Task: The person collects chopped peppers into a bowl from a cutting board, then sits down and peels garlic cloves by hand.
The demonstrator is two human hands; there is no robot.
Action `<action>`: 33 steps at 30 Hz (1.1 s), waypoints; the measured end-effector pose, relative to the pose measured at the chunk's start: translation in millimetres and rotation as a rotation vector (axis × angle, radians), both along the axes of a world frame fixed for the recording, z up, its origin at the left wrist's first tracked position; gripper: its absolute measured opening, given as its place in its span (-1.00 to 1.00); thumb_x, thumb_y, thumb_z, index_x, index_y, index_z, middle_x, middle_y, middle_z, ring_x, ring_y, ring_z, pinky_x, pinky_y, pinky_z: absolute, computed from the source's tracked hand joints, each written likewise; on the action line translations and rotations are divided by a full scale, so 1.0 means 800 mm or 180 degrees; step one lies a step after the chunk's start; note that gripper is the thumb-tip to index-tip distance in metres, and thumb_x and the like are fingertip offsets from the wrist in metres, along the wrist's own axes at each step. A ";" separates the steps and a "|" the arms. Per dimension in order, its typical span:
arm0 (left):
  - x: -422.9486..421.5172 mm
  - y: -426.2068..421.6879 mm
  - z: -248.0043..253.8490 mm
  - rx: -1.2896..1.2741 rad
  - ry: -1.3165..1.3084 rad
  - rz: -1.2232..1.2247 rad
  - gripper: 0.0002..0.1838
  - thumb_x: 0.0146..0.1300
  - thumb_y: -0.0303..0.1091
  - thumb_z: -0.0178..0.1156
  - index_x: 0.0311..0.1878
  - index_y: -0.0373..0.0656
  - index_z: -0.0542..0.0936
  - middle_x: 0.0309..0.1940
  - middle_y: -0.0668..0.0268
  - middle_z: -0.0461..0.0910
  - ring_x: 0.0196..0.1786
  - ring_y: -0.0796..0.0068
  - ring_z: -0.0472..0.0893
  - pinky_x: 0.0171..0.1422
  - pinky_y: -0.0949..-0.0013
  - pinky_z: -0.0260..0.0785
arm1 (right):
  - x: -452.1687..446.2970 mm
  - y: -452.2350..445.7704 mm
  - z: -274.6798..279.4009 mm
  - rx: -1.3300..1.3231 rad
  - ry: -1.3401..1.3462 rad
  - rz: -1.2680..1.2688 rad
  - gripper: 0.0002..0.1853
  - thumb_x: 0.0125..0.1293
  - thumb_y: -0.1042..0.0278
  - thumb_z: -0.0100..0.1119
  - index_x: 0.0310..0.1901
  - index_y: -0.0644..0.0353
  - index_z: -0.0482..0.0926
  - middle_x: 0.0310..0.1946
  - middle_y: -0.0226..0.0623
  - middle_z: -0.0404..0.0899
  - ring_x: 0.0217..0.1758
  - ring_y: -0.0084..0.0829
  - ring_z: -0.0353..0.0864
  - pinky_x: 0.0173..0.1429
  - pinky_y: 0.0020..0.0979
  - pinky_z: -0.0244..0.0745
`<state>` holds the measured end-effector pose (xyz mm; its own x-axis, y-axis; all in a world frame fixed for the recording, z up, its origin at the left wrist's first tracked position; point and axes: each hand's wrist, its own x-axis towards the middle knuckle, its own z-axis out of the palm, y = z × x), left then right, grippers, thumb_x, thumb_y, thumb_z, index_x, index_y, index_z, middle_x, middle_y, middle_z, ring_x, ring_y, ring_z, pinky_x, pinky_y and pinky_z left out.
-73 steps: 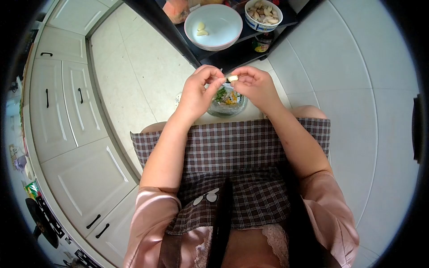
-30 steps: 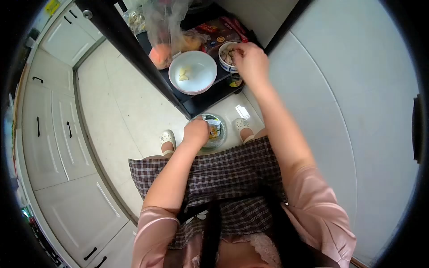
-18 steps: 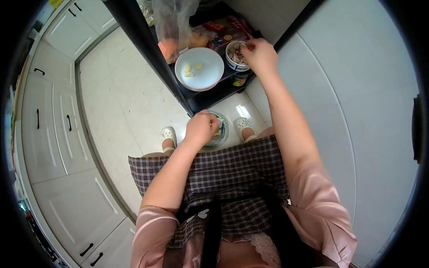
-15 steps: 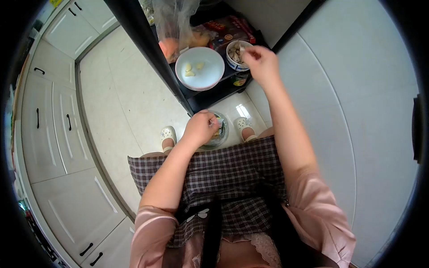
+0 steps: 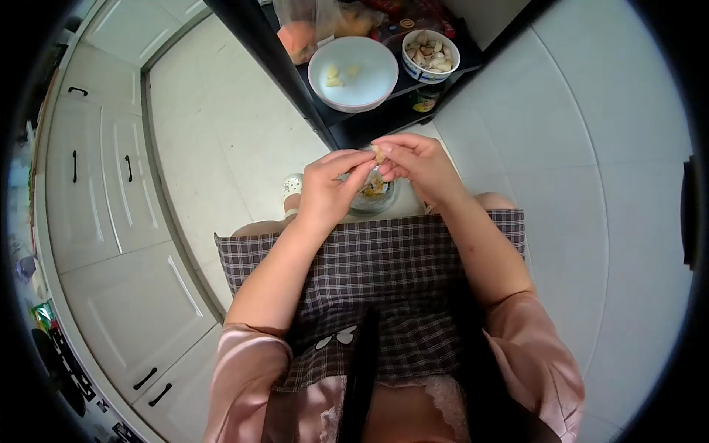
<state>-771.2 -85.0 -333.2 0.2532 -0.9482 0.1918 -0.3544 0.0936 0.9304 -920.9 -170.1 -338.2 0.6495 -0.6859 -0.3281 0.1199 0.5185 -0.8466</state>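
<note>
A small garlic clove [image 5: 379, 157] is pinched between the fingertips of both hands, above a bin. My left hand [image 5: 330, 184] grips it from the left with thumb and forefinger. From the right, my right hand [image 5: 423, 164] pinches the same clove, its other fingers curled. Below them the round clear bin [image 5: 382, 203] holds scraps, partly hidden by the hands. A white bowl [image 5: 362, 92] with a few peeled cloves [image 5: 334, 77] stands on the black shelf beyond. To its right, a smaller patterned bowl [image 5: 425, 72] is filled with unpeeled garlic cloves [image 5: 430, 54].
The black shelf rack [image 5: 347, 133] stands ahead, with a plastic bag of fruit [image 5: 298, 40] and a dark red package [image 5: 413, 18] behind the bowls. White cabinets [image 5: 136, 295] line the left; a pale panelled surface [image 5: 532, 133] is on the right. A checked apron [image 5: 384, 258] covers the lap.
My right hand has come back from the small bowl, bringing a garlic clove to my left hand over the bin. Both hands now meet on it. The view has tilted downward.
</note>
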 end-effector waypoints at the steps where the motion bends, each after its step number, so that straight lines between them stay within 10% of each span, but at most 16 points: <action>1: 0.000 0.001 -0.001 0.0024 -0.0065 0.0019 -0.84 0.07 -0.51 0.25 -0.24 -0.27 0.63 -0.33 0.19 0.63 -0.30 0.44 0.60 -0.18 0.49 0.44 | 0.001 0.000 -0.001 -0.0051 0.0038 -0.0060 -0.77 0.24 0.36 0.14 -0.14 0.33 0.55 -0.38 -0.30 0.57 -0.41 -0.59 0.55 -0.30 -0.59 0.51; 17: -0.006 -0.004 -0.006 -0.0330 -0.1157 -0.0150 -0.93 -0.03 -0.54 0.25 -0.42 -0.26 0.59 -0.51 0.22 0.59 -0.46 0.45 0.60 -0.43 0.51 0.42 | -0.007 0.019 -0.015 -0.0241 0.0011 -0.0149 -0.79 0.20 0.44 0.17 -0.19 0.38 0.54 -0.42 -0.23 0.60 -0.42 -0.56 0.59 -0.31 -0.58 0.53; 33: 0.001 -0.004 -0.017 0.0568 0.1528 0.0200 -0.89 0.27 -0.40 0.03 -0.31 -0.23 0.47 -0.47 0.36 0.51 -0.37 0.63 0.47 -0.21 0.55 0.34 | -0.018 0.006 0.003 0.0111 0.0049 0.0291 -0.81 0.12 0.52 0.05 -0.21 0.36 0.53 -0.38 -0.27 0.60 -0.46 -0.64 0.49 -0.33 -0.62 0.47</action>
